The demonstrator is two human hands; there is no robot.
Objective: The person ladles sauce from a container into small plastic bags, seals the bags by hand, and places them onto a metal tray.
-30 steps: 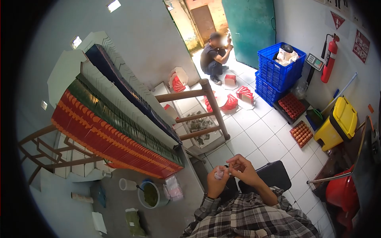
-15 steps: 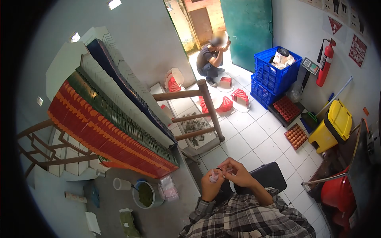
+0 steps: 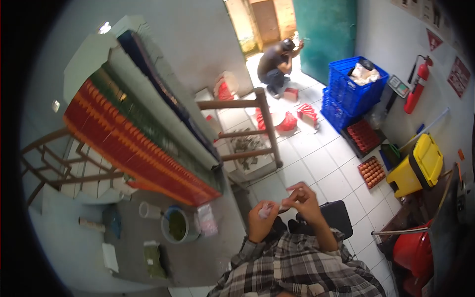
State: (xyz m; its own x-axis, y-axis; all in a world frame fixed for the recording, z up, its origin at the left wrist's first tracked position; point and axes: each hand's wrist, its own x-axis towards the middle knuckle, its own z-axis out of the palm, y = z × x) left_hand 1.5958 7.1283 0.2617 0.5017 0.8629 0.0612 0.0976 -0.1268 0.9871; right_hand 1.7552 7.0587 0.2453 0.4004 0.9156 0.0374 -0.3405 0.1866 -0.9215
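My left hand (image 3: 261,222) is closed around a small pale pinkish packet (image 3: 265,210), which looks like thin plastic. Just to its right, my right hand (image 3: 305,205) has its fingers bent in a pinch; whatever they hold is too small and blurred to name. Both hands are above my lap, a short gap apart. Left of them on the grey counter (image 3: 213,257) are a bucket with green contents (image 3: 177,225), a stack of pinkish packets (image 3: 207,220), a white cup (image 3: 149,210) and a green bag (image 3: 155,260).
Tall stacks of red, green and blue boxes (image 3: 133,143) rise at the left. A person (image 3: 273,67) crouches by the green door (image 3: 326,34). Blue crates (image 3: 354,89), an egg tray (image 3: 371,172), a yellow bin (image 3: 418,163) and a black seat (image 3: 336,218) are to the right.
My right hand has moved slightly away from my left hand, which keeps the packet. The camera view has shifted. The crouching person's head has turned toward the door.
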